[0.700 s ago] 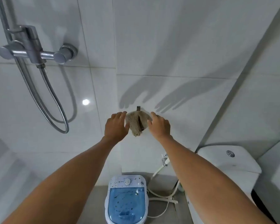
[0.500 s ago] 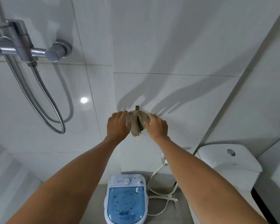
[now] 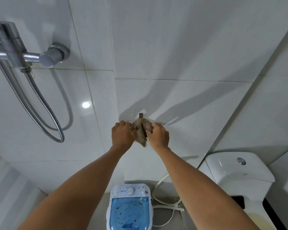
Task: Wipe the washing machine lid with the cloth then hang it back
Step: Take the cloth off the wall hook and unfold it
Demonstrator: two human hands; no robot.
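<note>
The cloth (image 3: 140, 130) hangs draped on the wall hook (image 3: 141, 115), long axis running down toward 6 o'clock, pinched between both hands: left hand (image 3: 122, 136) at its 9 o'clock, right hand (image 3: 158, 136) at its 3 o'clock, fingers curled closed onto its folds. The washing machine lid (image 3: 129, 213) lies far below. Compared with earlier, both hands have closed in tighter on the cloth

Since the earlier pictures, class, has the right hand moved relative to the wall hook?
Yes. The right hand has closed leftward onto the cloth, nearer the wall hook.
</note>
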